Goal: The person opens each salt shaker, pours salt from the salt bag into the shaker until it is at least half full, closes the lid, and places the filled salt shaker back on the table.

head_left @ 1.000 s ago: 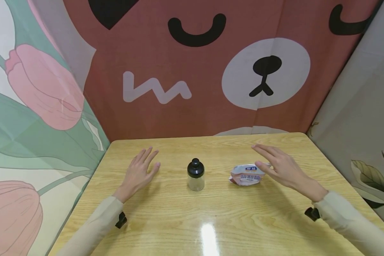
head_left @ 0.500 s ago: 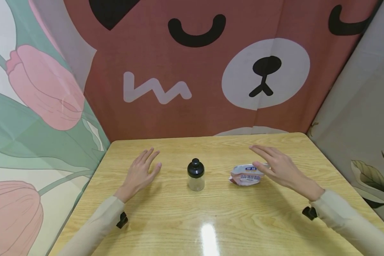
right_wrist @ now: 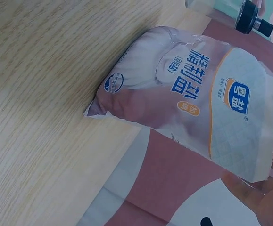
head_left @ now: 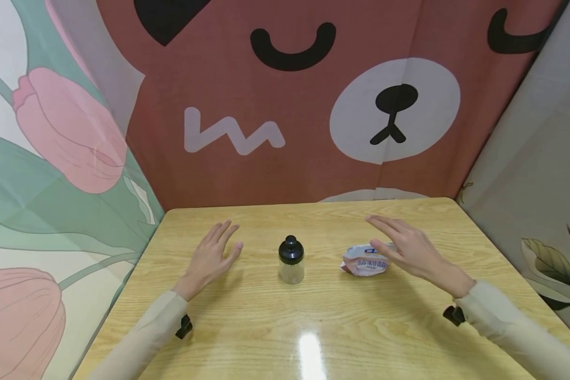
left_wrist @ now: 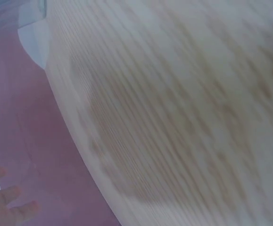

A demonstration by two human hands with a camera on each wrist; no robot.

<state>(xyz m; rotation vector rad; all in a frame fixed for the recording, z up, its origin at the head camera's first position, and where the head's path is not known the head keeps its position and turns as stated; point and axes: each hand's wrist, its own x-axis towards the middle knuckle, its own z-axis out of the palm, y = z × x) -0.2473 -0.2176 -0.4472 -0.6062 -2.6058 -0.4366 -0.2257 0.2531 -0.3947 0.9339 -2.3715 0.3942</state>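
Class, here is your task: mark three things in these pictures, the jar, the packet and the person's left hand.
Jar [head_left: 291, 258]: head view, on its black part, about midway up.
Packet [right_wrist: 193, 100]: right wrist view, mid-front, on the printed side.
Left hand [head_left: 209, 259]: head view, on its back.

Arrangement on the desk [head_left: 247, 327]
The bottle [head_left: 291, 260] stands between the left fingers [head_left: 224, 231] and the right fingers [head_left: 383, 225], nearer the left, apart from both. The bag [head_left: 358, 263] lies to the right of the bottle, beside the right fingers, which partly overlap it in the head view; contact cannot be determined. The backdrop [head_left: 266, 177] hangs beyond both sets of fingers, behind the desk; the left drape [head_left: 76, 137] lies outboard of the left fingers.
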